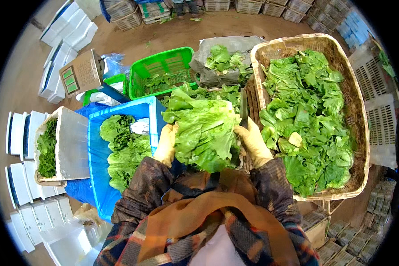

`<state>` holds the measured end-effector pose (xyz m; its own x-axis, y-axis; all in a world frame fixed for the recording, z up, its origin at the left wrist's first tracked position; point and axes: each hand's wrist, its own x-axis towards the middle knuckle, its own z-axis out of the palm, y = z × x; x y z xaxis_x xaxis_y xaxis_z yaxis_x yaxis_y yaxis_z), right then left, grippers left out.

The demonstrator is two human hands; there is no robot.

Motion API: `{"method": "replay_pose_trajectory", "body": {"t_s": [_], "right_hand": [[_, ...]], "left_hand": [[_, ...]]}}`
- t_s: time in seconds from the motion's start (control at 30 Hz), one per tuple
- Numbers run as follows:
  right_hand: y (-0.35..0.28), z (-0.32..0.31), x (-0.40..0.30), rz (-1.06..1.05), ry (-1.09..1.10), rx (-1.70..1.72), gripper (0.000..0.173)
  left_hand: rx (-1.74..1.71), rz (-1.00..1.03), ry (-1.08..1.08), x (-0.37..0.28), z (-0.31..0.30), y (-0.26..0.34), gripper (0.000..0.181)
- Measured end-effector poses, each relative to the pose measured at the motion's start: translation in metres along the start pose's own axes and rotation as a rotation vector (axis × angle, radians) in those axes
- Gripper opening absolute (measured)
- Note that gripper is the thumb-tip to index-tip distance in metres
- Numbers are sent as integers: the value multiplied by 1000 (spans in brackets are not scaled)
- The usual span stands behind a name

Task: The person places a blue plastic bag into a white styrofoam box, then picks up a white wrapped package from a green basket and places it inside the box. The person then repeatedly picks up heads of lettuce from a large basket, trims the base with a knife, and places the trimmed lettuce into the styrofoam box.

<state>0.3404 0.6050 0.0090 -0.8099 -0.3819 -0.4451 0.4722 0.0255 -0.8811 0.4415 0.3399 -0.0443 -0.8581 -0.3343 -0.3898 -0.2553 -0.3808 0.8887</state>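
A leafy head of lettuce lies between my two gloved hands in front of my body. My left hand grips its left side. My right hand holds a knife, blade pointing away from me, while its thumb and fingers touch the lettuce's right edge. To the left, a blue-lined box contains several lettuce heads and something white. On the right stands a large, dirty pale plastic crate of lettuce heads and loose leaves.
Beyond the lettuce are a green crate with leaf scraps and a grey-covered container with leaves on top. A digital scale stands at the upper left. White foam boxes line the left; a foam box holds greens. Stacked crates stand at the right.
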Motion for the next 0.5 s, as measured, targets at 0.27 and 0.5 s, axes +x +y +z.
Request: {"method": "replay_pose_trajectory", "body": {"t_s": [0.27,0.5], "right_hand": [[4,-28,2,-11,-162,-553,45],[-19,44,46,-113,-62,-368,47]], "left_hand": [[-75,146,-121,20,-47,58,30],[-20,214,-196,51,-82,25,26]]}}
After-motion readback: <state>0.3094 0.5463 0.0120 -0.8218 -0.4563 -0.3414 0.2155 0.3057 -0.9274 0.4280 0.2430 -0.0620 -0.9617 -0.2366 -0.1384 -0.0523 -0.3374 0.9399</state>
